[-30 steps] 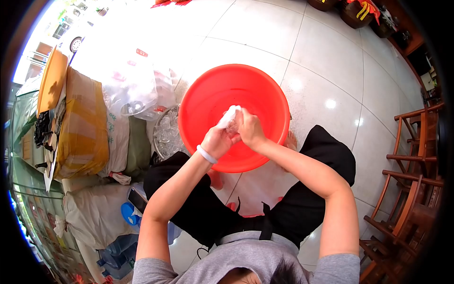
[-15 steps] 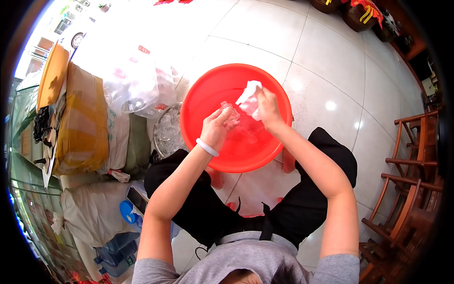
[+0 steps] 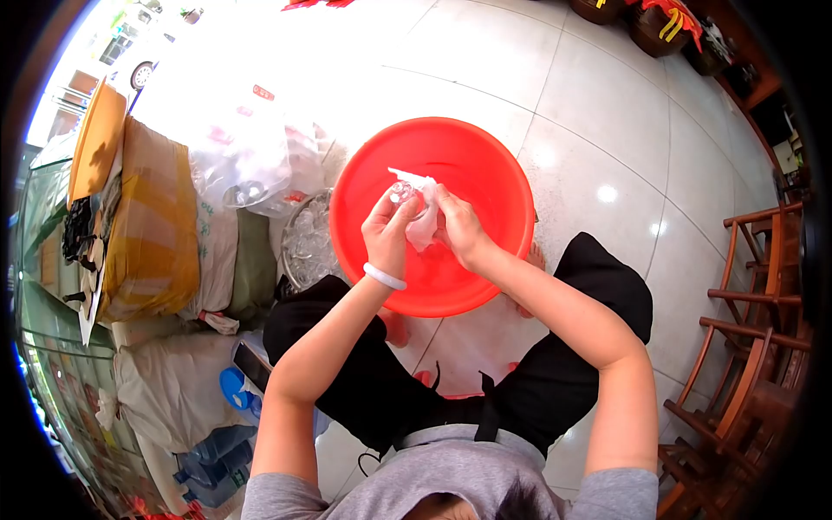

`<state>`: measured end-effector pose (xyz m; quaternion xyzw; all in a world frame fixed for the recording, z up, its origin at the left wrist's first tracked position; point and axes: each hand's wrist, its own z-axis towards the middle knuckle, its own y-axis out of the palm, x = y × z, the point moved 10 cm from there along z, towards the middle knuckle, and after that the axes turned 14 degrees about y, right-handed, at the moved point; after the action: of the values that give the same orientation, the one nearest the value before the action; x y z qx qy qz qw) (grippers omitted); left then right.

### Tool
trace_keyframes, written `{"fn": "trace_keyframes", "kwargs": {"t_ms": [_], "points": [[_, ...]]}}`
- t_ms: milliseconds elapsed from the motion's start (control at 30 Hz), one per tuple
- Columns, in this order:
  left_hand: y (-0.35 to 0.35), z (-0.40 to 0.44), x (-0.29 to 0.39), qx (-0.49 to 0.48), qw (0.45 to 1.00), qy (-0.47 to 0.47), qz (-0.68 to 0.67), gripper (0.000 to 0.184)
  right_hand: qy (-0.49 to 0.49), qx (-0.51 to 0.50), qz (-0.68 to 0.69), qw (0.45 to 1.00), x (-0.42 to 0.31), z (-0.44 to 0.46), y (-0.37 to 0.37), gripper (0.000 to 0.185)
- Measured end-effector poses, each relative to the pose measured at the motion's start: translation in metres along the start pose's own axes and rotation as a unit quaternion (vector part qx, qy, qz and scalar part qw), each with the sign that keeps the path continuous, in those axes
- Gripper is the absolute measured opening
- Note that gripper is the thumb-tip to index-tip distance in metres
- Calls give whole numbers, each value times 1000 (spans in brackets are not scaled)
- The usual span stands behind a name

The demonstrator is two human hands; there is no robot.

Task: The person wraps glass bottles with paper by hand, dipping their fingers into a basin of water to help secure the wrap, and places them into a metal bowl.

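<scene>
Over the red basin (image 3: 507,273), my left hand (image 3: 386,232) is closed on a small clear glass object (image 3: 402,192); its exact kind is hard to make out. A white cloth (image 3: 424,227) is gripped in my right hand (image 3: 461,227), pressed against the right side of the glass object. Both hands meet near the middle of the basin, above its bottom. A metal bowl (image 3: 291,269) of clear glass pieces (image 3: 310,238) stands on the floor, left of the basin.
White plastic bags (image 3: 260,165) and a taped carton (image 3: 152,225) stand to the left. Nearer me lie a phone (image 3: 252,364) and blue water bottles (image 3: 212,468). Wooden chairs (image 3: 737,347) line the right side, and dark jars (image 3: 650,33) stand at the back right.
My right hand has come down and left, bringing the white cloth against the glass object. My left hand has shifted slightly and turned the glass object upward.
</scene>
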<state>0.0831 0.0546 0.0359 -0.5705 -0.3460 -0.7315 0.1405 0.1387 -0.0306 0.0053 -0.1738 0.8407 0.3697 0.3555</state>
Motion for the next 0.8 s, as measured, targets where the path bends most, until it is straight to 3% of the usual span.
{"fn": "trace_keyframes", "kwargs": {"t_ms": [33,100,133,167,233,267,500,567,600,633,667,700,767,800], "points": [[1,-2,-1,-1,1000,-1,0,29,55,-38,83,994,5,-1,5,45],[14,-5,-1,-70,997,15,14,29,65,-38,125,989,2,-3,8,42],[9,2,0,-94,981,97,142,33,75,-39,165,983,2,-3,9,40],[4,2,-6,-94,981,97,142,33,76,-39,165,983,2,-1,6,40],[26,-1,18,-182,908,224,303,38,80,-40,125,988,5,3,-4,37],[28,-2,21,-192,895,246,320,38,65,-28,103,992,5,5,-11,33],[40,-6,43,-216,840,307,391,35,-18,103,-133,986,-28,-6,-31,26],[31,2,43,-160,914,232,293,35,-95,139,-242,956,-53,-17,-26,21],[25,10,42,-159,914,243,284,32,-182,158,-208,948,-66,-23,-25,24],[19,11,40,-157,914,244,284,32,-182,156,-210,948,-68,-21,-28,24],[4,16,15,-128,972,112,160,30,-187,149,-178,955,-72,-19,-33,26],[0,14,-5,-95,995,-24,30,28,-191,142,-145,960,-77,-19,-38,28],[3,11,-5,-87,993,-71,-19,27,-204,158,-179,949,-82,-17,-45,28],[3,8,-9,-82,990,-100,-47,28,-165,143,-187,958,-78,-13,-42,28]]}}
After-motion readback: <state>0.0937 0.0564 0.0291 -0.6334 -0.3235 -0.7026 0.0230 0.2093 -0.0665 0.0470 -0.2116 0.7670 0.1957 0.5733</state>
